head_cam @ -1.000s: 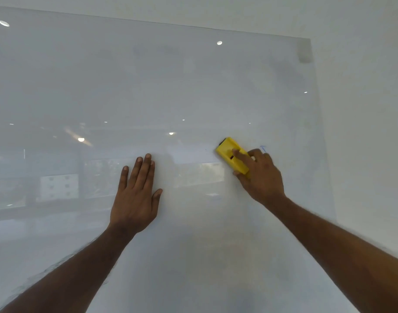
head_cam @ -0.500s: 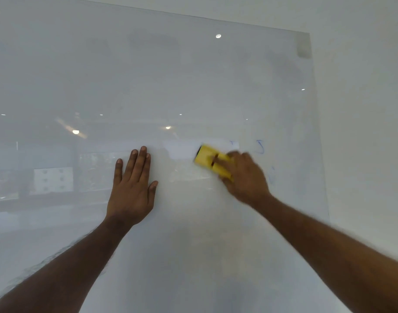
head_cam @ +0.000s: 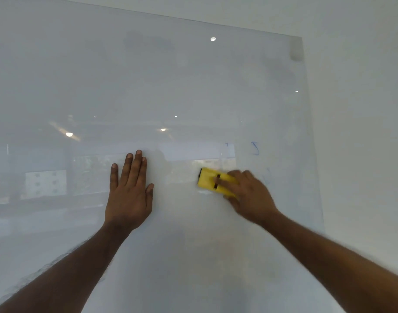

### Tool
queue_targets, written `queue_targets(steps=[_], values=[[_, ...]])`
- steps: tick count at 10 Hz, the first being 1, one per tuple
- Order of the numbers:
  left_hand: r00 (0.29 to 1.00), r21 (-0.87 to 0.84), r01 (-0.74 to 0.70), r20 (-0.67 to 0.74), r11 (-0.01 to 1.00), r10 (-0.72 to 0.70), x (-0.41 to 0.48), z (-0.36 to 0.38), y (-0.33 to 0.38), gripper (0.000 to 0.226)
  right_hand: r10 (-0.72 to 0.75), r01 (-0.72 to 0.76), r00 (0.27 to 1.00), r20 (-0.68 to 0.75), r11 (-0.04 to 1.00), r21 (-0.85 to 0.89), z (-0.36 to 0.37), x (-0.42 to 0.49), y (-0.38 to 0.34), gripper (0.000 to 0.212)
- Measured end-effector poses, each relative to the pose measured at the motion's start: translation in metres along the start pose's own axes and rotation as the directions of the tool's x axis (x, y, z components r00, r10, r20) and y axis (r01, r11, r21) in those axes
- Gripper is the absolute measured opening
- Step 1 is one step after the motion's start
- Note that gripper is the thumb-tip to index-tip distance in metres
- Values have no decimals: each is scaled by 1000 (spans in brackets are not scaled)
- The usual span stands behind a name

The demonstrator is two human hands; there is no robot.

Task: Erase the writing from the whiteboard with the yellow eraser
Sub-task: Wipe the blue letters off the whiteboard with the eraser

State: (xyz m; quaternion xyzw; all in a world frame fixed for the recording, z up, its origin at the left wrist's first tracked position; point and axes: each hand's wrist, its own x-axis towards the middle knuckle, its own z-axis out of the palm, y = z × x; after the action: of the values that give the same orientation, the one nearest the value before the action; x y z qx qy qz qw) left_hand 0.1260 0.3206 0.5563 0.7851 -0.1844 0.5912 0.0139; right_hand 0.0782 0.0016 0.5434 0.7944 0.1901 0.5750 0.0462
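A glossy whiteboard point(head_cam: 171, 86) fills most of the view. My right hand point(head_cam: 250, 195) presses the yellow eraser point(head_cam: 210, 180) flat against the board right of centre; the hand is blurred by motion and hides the eraser's right end. A faint blue mark point(head_cam: 255, 148) shows on the board above and to the right of the eraser, with a fainter smudge point(head_cam: 266, 176) below it. My left hand point(head_cam: 130, 190) lies flat on the board to the left of the eraser, fingers spread upward, holding nothing.
The board's right edge point(head_cam: 311, 143) meets a plain white wall point(head_cam: 362, 132). A small grey fitting point(head_cam: 296, 50) sits at the board's top right corner. Ceiling lights and room shapes are reflected in the glossy surface.
My right hand has swept the eraser leftward and then down, uncovering the blue mark at the right. My left hand has stayed flat on the board.
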Motion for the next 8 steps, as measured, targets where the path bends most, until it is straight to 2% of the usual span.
queue_targets(steps=[1, 2, 3, 4, 5, 7, 8], values=[[1000, -1, -1, -4, 1000, 1, -1, 0, -1, 65, 284, -286, 956, -78, 958, -6, -18, 32, 34, 55], [1000, 7, 1, -10, 1000, -1, -1, 0, 1, 65, 407, -405, 907, -110, 914, 38, -20, 49, 40, 56], [1000, 9, 11, -9, 1000, -11, -1, 1, 3, 65, 342, -339, 936, -86, 939, 54, -7, 27, 7, 57], [1000, 12, 12, -6, 1000, -12, -1, 1, 3, 65, 115, -115, 993, 3, 993, 37, 2, 1, -18, 58], [1000, 20, 12, -14, 1000, -12, -1, 0, 5, 65, 7, -7, 999, 33, 1000, -8, -8, 18, -9, 58], [999, 25, 25, -31, 999, -24, -1, 3, 8, 65, 177, -178, 982, -65, 984, 4, -17, 79, -13, 55], [999, 27, 23, -38, 999, -22, -2, 4, 7, 65, 168, -167, 985, -38, 985, 31, -9, 65, -29, 57]])
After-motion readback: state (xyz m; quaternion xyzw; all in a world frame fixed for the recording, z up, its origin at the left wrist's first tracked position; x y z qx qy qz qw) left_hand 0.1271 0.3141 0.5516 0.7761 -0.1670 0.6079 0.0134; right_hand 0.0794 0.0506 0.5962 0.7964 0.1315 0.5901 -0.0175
